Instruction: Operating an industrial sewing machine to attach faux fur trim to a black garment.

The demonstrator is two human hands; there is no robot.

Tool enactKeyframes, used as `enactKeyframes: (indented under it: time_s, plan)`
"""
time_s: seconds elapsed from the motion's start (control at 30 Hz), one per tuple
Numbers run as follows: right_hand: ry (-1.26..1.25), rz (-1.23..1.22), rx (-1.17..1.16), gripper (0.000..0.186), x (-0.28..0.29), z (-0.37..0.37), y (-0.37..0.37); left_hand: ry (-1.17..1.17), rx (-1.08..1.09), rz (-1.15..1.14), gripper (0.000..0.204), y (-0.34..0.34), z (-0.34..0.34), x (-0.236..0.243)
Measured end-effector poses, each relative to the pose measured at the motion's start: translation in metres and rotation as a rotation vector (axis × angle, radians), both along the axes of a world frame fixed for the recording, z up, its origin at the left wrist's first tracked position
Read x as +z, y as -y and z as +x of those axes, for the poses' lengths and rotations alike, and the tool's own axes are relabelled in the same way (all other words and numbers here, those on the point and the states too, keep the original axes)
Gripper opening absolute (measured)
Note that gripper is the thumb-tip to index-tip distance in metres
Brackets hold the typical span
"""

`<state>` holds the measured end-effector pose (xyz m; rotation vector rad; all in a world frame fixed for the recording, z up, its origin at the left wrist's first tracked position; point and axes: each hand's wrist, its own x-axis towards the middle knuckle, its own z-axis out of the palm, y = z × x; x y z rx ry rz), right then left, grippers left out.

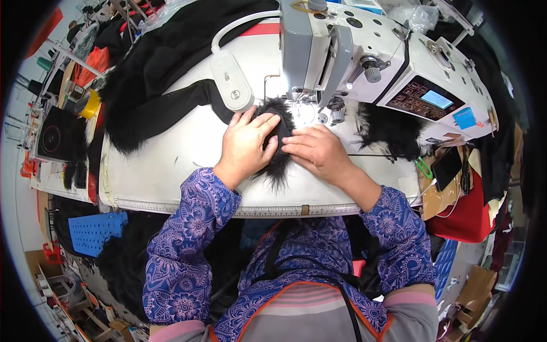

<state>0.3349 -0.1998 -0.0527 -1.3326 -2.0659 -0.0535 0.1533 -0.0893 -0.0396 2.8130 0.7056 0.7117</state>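
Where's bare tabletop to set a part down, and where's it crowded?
Biggest patch: white table, front left, between black garment, left hand and ruler strip; a few dark specks. Smaller: right of the right hand, between loose black fur and ruler strip. Crowded: by the sewing machine, where both hands meet the furry black piece.

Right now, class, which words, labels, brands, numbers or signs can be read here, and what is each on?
No text is clear enough to quote.
Screen on the sewing machine: too small to read.
Ruler along the table edge: marks too fine.
White box: tiny marks, unreadable.
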Motion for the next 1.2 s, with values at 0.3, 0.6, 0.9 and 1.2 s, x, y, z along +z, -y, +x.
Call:
enactKeyframes:
  time_s: [0.3, 0.6, 0.9, 1.2]
  plan:
    - [0.138, 0.042, -0.274, 0.021, 0.000, 0.034, -0.015, -0.024, -0.062, -0.093, 0.022, -0.045, 0.054, -0.014]
    - [0.152, 0.088, -0.269, 0.023, 0.004, 0.030, -0.013, 0.248, -0.355, 0.167, 0.019, -0.038, 0.032, -0.001]
    - [0.026, 0.018, -0.084, 0.012, 0.002, 0.032, -0.014, 0.142, -0.441, 0.093, 0.022, -0.026, 0.025, -0.010]
    - [0.018, -0.058, -0.095, 0.031, 0.006, 0.039, -0.012, 0.122, -0.402, 0.129, 0.023, -0.019, 0.025, -0.004]
